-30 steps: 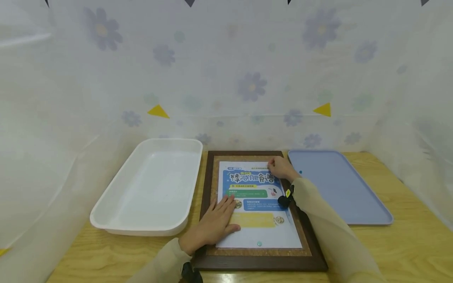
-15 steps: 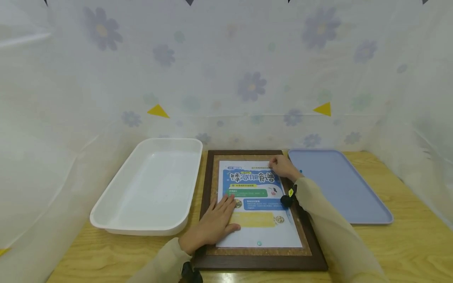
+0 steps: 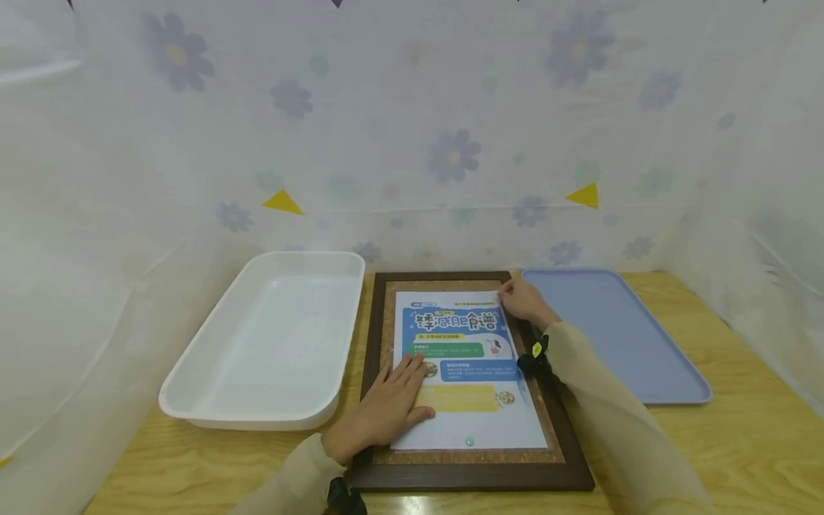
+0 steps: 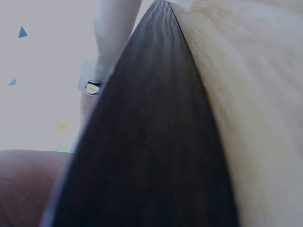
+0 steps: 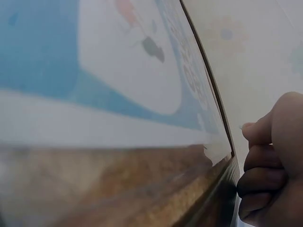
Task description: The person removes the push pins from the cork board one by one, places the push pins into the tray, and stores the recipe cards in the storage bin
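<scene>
A brown-framed cork board (image 3: 476,478) lies on the table, bearing a printed sheet (image 3: 450,428) with blue, green and yellow blocks. My left hand (image 3: 389,409) rests flat over the sheet's left edge, fingers spread. At the sheet's top right corner is my right hand (image 3: 523,299), its fingers curled and thumb and index finger together. In the right wrist view a tiny pale tip of a pushpin (image 5: 241,127) shows at the fingertips; the rest is hidden by them. A teal pushpin (image 3: 470,441) sits near the sheet's bottom edge. The dark frame (image 4: 151,123) fills the left wrist view.
A deep white tray (image 3: 267,336) stands left of the board. To the right lies a shallow blue tray (image 3: 618,336), partly behind my right forearm. A flower-patterned curtain (image 3: 386,107) hangs behind the wooden table (image 3: 740,443).
My right hand has shifted slightly right along the sheet's top corner, uncovering more of the printed title. The left hand stays on the sheet. The head view has shifted a little.
</scene>
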Action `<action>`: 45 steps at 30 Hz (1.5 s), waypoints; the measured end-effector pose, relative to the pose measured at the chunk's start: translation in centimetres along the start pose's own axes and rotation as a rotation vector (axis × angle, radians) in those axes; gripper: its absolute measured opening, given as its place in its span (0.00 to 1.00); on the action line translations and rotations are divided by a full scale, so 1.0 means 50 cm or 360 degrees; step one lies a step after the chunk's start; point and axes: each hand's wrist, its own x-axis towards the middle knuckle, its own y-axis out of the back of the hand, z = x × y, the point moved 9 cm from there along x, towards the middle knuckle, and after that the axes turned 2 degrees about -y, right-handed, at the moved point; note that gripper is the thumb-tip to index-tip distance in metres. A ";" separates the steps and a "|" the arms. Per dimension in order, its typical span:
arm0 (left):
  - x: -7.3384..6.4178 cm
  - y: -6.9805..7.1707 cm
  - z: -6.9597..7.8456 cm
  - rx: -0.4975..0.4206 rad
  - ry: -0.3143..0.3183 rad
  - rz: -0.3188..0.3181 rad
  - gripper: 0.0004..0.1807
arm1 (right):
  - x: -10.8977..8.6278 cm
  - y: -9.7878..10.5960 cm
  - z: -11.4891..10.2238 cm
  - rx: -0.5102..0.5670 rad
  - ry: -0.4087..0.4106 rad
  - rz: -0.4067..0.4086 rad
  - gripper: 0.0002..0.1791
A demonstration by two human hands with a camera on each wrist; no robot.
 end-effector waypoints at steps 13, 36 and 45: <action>-0.001 0.002 -0.001 -0.0012 -0.0008 0.0011 0.39 | -0.012 0.018 0.005 -0.0039 0.0003 0.0058 0.16; 0.000 0.003 0.002 -0.0065 -0.0022 0.0023 0.39 | -0.076 0.066 0.078 0.0057 -0.0069 0.0069 0.16; 0.000 0.001 -0.002 -0.0063 -0.0016 0.0035 0.39 | -0.091 0.066 0.107 0.0089 -0.0137 0.0037 0.18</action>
